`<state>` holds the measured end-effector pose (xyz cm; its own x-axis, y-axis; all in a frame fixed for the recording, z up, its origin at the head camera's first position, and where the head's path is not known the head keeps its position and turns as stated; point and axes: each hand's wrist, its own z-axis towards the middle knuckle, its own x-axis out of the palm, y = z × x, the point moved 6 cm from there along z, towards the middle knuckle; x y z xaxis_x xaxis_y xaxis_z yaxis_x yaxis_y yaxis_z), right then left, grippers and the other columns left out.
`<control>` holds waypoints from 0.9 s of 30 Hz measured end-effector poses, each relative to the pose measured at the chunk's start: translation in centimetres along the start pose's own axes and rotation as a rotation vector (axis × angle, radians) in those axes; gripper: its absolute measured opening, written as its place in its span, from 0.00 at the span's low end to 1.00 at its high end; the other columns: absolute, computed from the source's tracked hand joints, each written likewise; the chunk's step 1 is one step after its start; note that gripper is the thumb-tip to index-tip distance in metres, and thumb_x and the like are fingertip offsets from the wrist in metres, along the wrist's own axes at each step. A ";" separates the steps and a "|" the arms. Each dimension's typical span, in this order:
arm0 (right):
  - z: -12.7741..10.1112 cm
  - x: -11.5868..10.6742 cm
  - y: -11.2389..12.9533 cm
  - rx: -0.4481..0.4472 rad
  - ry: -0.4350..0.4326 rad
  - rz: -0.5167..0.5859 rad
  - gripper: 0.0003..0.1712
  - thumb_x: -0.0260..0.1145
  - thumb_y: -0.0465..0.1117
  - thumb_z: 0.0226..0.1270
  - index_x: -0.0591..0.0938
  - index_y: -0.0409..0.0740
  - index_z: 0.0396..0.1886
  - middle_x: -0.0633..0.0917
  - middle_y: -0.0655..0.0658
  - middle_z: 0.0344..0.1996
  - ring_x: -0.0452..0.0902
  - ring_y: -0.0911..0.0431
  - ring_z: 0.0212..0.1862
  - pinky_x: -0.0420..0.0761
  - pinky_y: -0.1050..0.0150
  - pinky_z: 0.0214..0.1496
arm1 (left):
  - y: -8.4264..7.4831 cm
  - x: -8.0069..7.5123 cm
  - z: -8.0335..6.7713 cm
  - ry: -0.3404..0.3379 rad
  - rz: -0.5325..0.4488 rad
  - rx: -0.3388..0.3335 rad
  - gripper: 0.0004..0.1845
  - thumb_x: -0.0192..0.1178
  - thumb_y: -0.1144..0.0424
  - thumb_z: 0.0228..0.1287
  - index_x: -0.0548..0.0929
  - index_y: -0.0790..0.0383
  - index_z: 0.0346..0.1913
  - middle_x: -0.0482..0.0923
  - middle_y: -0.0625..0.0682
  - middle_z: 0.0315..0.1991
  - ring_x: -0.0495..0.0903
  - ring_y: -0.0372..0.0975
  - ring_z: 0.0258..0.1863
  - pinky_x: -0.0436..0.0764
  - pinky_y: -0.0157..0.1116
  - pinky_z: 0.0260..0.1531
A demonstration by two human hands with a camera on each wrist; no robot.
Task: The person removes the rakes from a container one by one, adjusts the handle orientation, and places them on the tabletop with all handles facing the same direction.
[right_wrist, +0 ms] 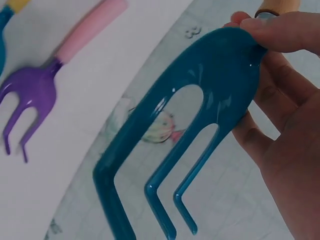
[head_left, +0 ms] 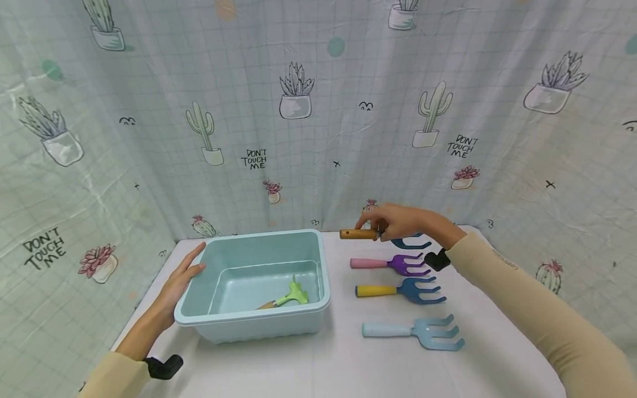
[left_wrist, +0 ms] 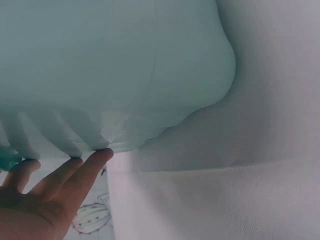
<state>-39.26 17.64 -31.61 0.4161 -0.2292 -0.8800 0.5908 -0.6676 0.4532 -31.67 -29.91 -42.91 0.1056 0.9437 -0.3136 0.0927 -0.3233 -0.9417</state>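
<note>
My left hand (head_left: 177, 282) holds the left rim of a pale blue plastic basin (head_left: 249, 325), thumb over the edge; in the left wrist view, its fingertips touch the outer wall. Inside the basin lies a small green-headed garden tool (head_left: 294, 293) with a wooden handle, partly hidden by the near wall. At the back right, my right hand (head_left: 398, 220) pinches a teal garden hand fork (right_wrist: 225, 65) near where head meets wooden handle (head_left: 357, 234). In the right wrist view, its bent tines point down, away from the fingers.
Below the right hand, several hand forks lie in a column on the white table (head_left: 343, 365): a purple fork (head_left: 404, 264) with pink handle, a blue fork (head_left: 417, 290) with yellow handle, and a light blue fork (head_left: 432, 333). A patterned curtain (head_left: 338, 127) hangs behind the table.
</note>
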 end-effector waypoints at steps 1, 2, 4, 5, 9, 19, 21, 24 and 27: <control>-0.3 0.1 -0.5 0.000 -0.009 0.001 0.31 0.67 0.25 0.62 0.82 0.54 0.63 0.87 0.43 0.44 0.83 0.55 0.38 0.86 0.62 0.43 | 0.0 0.0 0.0 -0.001 0.000 -0.001 0.35 0.38 0.45 0.84 0.35 0.32 0.84 0.28 0.53 0.86 0.43 0.65 0.83 0.60 0.67 0.72; -0.7 0.1 -1.0 0.004 -0.018 0.000 0.31 0.67 0.25 0.62 0.82 0.53 0.63 0.87 0.43 0.45 0.83 0.54 0.39 0.87 0.62 0.43 | 0.0 0.0 0.0 0.000 -0.003 -0.003 0.35 0.38 0.45 0.84 0.35 0.32 0.84 0.28 0.53 0.86 0.42 0.65 0.83 0.60 0.67 0.72; -1.6 0.3 -2.1 0.019 -0.034 0.004 0.31 0.66 0.24 0.62 0.83 0.53 0.62 0.86 0.42 0.47 0.85 0.53 0.41 0.88 0.61 0.44 | 0.1 0.1 -0.1 0.001 -0.005 -0.008 0.35 0.39 0.45 0.84 0.35 0.33 0.84 0.28 0.53 0.86 0.43 0.64 0.83 0.60 0.66 0.72; -2.0 0.3 -2.6 0.031 -0.037 0.010 0.31 0.66 0.24 0.62 0.84 0.53 0.61 0.86 0.42 0.48 0.85 0.53 0.42 0.88 0.61 0.45 | 0.1 0.1 -0.1 0.003 -0.007 -0.011 0.35 0.38 0.45 0.84 0.35 0.33 0.84 0.28 0.53 0.86 0.43 0.65 0.83 0.60 0.67 0.72; -3.8 0.5 -4.9 0.088 -0.055 0.044 0.30 0.66 0.24 0.62 0.84 0.51 0.61 0.86 0.40 0.49 0.85 0.53 0.43 0.88 0.60 0.46 | 0.3 0.0 -0.1 0.000 -0.008 -0.024 0.35 0.38 0.46 0.85 0.34 0.33 0.84 0.28 0.54 0.86 0.44 0.65 0.83 0.62 0.66 0.72; -8.6 0.7 -10.4 0.193 -0.187 0.086 0.29 0.69 0.26 0.59 0.84 0.46 0.61 0.86 0.38 0.49 0.82 0.53 0.43 0.89 0.60 0.45 | 0.4 -0.2 0.0 -0.003 0.006 -0.021 0.35 0.38 0.47 0.85 0.34 0.33 0.84 0.27 0.53 0.86 0.42 0.65 0.83 0.60 0.67 0.72; -9.4 0.8 -11.4 0.205 -0.199 0.087 0.28 0.69 0.26 0.59 0.84 0.44 0.60 0.86 0.37 0.48 0.82 0.52 0.43 0.89 0.59 0.45 | 0.3 -0.2 0.0 -0.003 0.003 -0.017 0.35 0.38 0.46 0.85 0.35 0.33 0.84 0.28 0.54 0.86 0.43 0.66 0.83 0.60 0.68 0.72; -10.5 1.1 -12.9 0.229 -0.205 0.092 0.27 0.68 0.25 0.58 0.84 0.42 0.59 0.86 0.35 0.48 0.82 0.51 0.43 0.89 0.57 0.46 | 0.1 -0.1 -0.1 -0.003 0.004 -0.007 0.35 0.38 0.45 0.84 0.36 0.33 0.84 0.29 0.55 0.86 0.45 0.66 0.82 0.62 0.68 0.71; -11.5 1.6 -14.3 0.253 -0.201 0.097 0.28 0.67 0.23 0.57 0.85 0.41 0.59 0.86 0.35 0.48 0.81 0.51 0.44 0.88 0.56 0.46 | -0.1 -0.1 -0.1 -0.005 0.011 0.004 0.35 0.38 0.43 0.84 0.36 0.32 0.84 0.30 0.55 0.86 0.46 0.66 0.82 0.64 0.67 0.71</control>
<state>-39.11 34.97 -37.83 0.3027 -0.4186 -0.8562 0.3541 -0.7847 0.5088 -31.62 -29.99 -42.79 0.1019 0.9405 -0.3243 0.0875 -0.3332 -0.9388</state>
